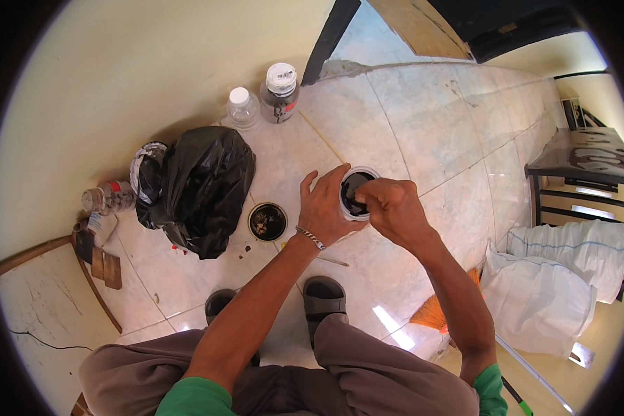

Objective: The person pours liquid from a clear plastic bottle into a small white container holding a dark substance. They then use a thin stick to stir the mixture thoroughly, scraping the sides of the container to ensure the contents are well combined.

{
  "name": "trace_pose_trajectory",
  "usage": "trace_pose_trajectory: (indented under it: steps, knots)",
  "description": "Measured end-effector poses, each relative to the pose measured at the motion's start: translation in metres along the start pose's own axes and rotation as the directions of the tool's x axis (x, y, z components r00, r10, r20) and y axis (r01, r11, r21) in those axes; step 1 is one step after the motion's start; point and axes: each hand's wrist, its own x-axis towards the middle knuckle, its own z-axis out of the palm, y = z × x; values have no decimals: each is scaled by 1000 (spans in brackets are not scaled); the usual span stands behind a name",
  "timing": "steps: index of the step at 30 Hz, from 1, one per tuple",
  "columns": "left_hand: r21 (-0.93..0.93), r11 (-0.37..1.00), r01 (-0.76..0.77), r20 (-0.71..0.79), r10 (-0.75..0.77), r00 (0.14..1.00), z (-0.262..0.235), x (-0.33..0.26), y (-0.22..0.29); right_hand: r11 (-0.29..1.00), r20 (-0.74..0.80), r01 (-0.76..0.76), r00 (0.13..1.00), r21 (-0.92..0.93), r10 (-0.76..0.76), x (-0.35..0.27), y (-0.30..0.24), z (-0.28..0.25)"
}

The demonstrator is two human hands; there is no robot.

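A small round tub (358,171) with a pale rim stands on the tiled floor, holding glossy black liquid (354,187). Around its left side wraps my left hand (322,202), the fingers at the far rim and the thumb near its lower edge. My right hand (399,209) is closed above the tub's right side, fingertips pinched over the black liquid. Whatever that pinch holds is hidden. To the left of my left hand lies a round lid (267,222), dark-stained inside with a gold-coloured rim.
A black plastic bag (204,184) sits at left, near a clear bottle (243,109) and a stained jar (279,96). Thin sticks lie by the tub, one beyond (320,135) and one nearer (333,261). An orange broom (431,314) and white sacks (537,295) are at right.
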Motion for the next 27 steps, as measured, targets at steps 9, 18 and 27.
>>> trace_pose_trajectory:
  steps: [9,18,27]
  knots:
    - [1,1000,17,28,-17,999,-6,-1,1,876,235,22,966,-482,105,-7,-5,-21]
    - [-9,1000,16,31,-16,999,-6,1,4,820,196,-2,971,-573,139,-9,7,-22]
    - [-23,1000,7,13,-6,1000,-4,0,2,883,282,27,952,-469,120,-7,-6,-30]
